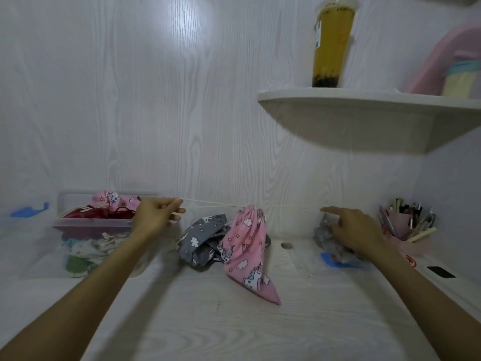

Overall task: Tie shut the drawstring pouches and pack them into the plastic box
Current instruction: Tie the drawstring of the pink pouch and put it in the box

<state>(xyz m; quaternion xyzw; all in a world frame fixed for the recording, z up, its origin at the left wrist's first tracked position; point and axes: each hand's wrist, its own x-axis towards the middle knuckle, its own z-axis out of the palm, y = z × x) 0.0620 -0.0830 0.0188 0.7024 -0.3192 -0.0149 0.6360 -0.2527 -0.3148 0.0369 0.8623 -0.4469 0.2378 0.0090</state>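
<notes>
L hand (156, 217) fingers pinch cord (213, 203), pink pouch (247, 246) hangs taut at its 3 o'clock. R hand (356, 230) fingers spread wide, w/ nothing held. Plastic box (91, 225) at 9.

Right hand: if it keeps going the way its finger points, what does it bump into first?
The right hand points left, toward the gathered top of the pink unicorn pouch. That pouch top and its taut white drawstring look like the first things in line, though depth is unclear, so it might pass behind them.
</notes>
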